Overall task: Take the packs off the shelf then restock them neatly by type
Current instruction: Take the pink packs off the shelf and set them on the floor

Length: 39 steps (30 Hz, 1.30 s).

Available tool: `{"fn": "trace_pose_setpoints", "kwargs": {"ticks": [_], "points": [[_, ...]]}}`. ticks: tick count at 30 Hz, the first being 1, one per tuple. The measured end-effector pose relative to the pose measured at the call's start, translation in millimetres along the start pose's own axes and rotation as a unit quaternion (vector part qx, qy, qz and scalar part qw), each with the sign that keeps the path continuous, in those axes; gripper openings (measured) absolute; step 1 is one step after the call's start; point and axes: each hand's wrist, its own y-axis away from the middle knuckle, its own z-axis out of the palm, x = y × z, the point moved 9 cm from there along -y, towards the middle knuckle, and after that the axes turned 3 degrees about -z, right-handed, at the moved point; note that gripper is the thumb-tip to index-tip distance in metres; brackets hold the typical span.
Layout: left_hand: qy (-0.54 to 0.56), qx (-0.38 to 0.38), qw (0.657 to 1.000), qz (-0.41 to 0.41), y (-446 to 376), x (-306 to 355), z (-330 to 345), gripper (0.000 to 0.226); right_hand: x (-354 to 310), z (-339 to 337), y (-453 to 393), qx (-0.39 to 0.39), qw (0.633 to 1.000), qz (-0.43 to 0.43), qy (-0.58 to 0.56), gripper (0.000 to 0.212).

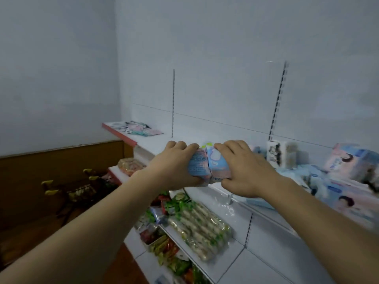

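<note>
Head view, looking down along both forearms to a white shelf (155, 143). We see two pink-and-blue packs (207, 168) held side by side as one bundle above the shelf's front edge. The left hand (174, 165) grips the bundle's left end, fingers curled over the top and thumb beneath; the right hand (244, 171) grips the right end in the same way, so the two hands sit close together with only the middle of the bundle showing between them. We cannot tell whether the bundle touches the shelf. To the right on the same shelf lie more blue and pink packs (348, 160), blurred, with a white pack bearing dark figures (281, 153) standing upright just behind the right hand. At the shelf's far left end rest several flat packets (135, 128). On the lower shelf we note a clear bag of pale sticks (202, 228) beside green and red snack packets (166, 245).
</note>
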Motion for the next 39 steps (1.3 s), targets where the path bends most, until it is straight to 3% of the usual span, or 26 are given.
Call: {"fn": "trace_pose_setpoints", "kwargs": {"ticks": [11, 23, 32, 39], "points": [[-0.048, -0.041, 0.985, -0.159, 37.8, -243.0, 18.7, 0.1, -169.7, 103.8, -175.4, -0.018, 0.987, -0.139, -0.074, 0.086], [-0.064, -0.102, 0.941, -0.315, -6.7, -447.7, 72.1, 0.106, -256.4, 229.6, -376.2, -0.021, 0.96, -0.242, -0.138, 0.094], [-0.062, -0.126, 0.921, -0.364, -11.9, -608.2, 92.7, 0.109, -360.3, 302.4, -506.8, -0.045, 0.936, -0.305, -0.17, 0.092], [-0.044, -0.129, 0.92, -0.368, -38.5, -761.2, 125.3, 0.105, -433.7, 377.9, -622.5, -0.096, 0.931, -0.303, -0.182, 0.093]]}}
